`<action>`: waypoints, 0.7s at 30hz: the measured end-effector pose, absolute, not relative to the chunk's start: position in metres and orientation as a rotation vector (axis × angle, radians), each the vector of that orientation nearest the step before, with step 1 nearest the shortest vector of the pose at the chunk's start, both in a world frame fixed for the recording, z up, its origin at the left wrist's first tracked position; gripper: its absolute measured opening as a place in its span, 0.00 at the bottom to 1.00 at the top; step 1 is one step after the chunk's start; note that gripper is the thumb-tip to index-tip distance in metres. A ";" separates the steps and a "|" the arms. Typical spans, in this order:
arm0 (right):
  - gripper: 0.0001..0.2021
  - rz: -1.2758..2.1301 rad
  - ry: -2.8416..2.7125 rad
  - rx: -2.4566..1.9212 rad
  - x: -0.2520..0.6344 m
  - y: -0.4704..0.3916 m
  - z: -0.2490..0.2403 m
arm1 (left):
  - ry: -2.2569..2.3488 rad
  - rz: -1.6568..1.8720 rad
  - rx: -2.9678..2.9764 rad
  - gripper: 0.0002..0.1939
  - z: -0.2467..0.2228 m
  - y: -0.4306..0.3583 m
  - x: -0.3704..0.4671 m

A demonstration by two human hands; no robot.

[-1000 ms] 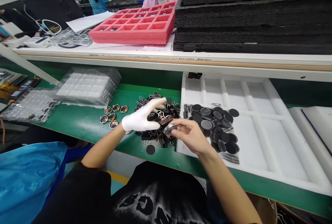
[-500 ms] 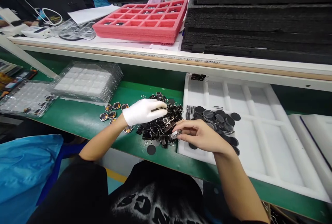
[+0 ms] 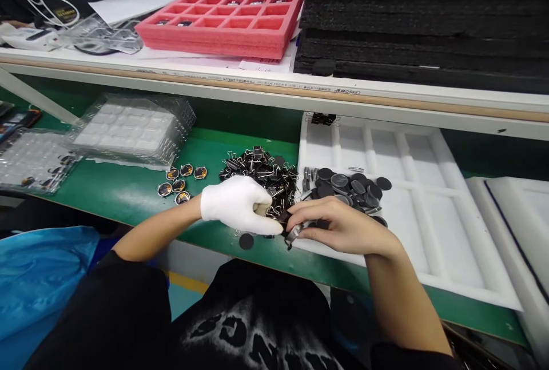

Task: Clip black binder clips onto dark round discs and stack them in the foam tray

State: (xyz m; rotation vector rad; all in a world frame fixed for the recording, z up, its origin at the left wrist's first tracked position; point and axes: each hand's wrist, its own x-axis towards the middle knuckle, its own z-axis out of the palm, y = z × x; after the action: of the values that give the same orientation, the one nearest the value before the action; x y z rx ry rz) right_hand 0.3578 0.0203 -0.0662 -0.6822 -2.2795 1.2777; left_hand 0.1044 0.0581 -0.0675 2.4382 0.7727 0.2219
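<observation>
My left hand [image 3: 237, 205], in a white glove, has its fingers curled, with the tips at a black binder clip [image 3: 285, 221] just beside my right hand. My bare right hand [image 3: 337, 222] pinches a small round metal-rimmed disc [image 3: 293, 235] on edge between thumb and fingers. Clip and disc appear to meet between the hands; the exact contact is partly hidden. Under and behind the glove lies a heap of black binder clips [image 3: 261, 170] with wire handles. One flat black disc [image 3: 246, 241] lies near the table's front edge.
Black and clear-faced discs [image 3: 358, 187] are piled on a white compartment tray [image 3: 429, 227]. Several clipped round pieces [image 3: 178, 185] sit left of the heap. Clear plastic trays [image 3: 128, 130] stand farther left. A shelf edge [image 3: 257, 87] crosses above, bearing a pink foam tray [image 3: 210, 44] and black foam [image 3: 420, 27].
My left hand has come down from atop the clip heap toward my right hand, bringing a binder clip to the disc. My right hand still holds the disc. The camera view has shifted slightly.
</observation>
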 end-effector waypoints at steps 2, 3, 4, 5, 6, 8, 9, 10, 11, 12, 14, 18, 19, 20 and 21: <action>0.09 1.327 -2.306 -0.615 0.360 0.020 -0.066 | 0.713 0.134 2.321 0.23 -0.068 0.060 0.105; 0.09 1.348 -2.316 -0.591 0.360 0.020 -0.066 | 0.694 0.098 2.260 0.23 -0.069 0.060 0.105; 0.09 1.362 -2.324 -0.579 0.361 0.019 -0.066 | 0.678 0.071 2.203 0.24 -0.071 0.060 0.105; 0.09 1.369 -2.331 -0.575 0.362 0.019 -0.067 | 0.665 0.055 2.151 0.23 -0.073 0.060 0.106; 0.10 1.372 -2.340 -0.573 0.362 0.019 -0.067 | 0.649 0.044 2.104 0.23 -0.075 0.059 0.106; 0.09 1.377 -2.354 -0.553 0.362 0.018 -0.066 | 0.599 0.023 2.013 0.22 -0.081 0.055 0.107; 0.09 1.383 -2.356 -0.528 0.362 0.018 -0.065 | 0.565 0.017 1.968 0.21 -0.083 0.053 0.107; 0.09 1.392 -2.352 -0.495 0.363 0.017 -0.064 | 0.529 0.018 1.927 0.20 -0.085 0.051 0.107; 0.09 1.401 -2.342 -0.462 0.364 0.016 -0.062 | 0.499 0.036 1.892 0.19 -0.086 0.048 0.107; 0.09 1.405 -2.321 -0.439 0.365 0.014 -0.061 | 0.482 0.069 1.870 0.18 -0.086 0.046 0.107; 0.10 1.392 -2.256 -0.458 0.370 0.010 -0.061 | 0.493 0.176 1.869 0.18 -0.082 0.042 0.106; 0.12 1.366 -2.001 -0.795 0.379 0.000 -0.069 | 0.595 0.408 1.972 0.21 -0.073 0.039 0.105; 0.13 1.356 -1.928 -0.900 0.380 -0.002 -0.072 | 0.616 0.440 1.999 0.21 -0.073 0.039 0.105; 0.14 1.345 -1.869 -0.991 0.381 -0.004 -0.075 | 0.630 0.452 2.022 0.22 -0.073 0.039 0.105; 0.14 1.327 -1.833 -1.065 0.381 -0.005 -0.078 | 0.634 0.446 2.038 0.22 -0.074 0.039 0.105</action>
State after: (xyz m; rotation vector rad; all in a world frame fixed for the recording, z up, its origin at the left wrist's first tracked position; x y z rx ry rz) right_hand 0.3812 -0.0047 -0.0778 -1.0652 -1.8333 1.3272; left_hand 0.1054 0.0391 -0.0741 2.0375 0.6342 0.4462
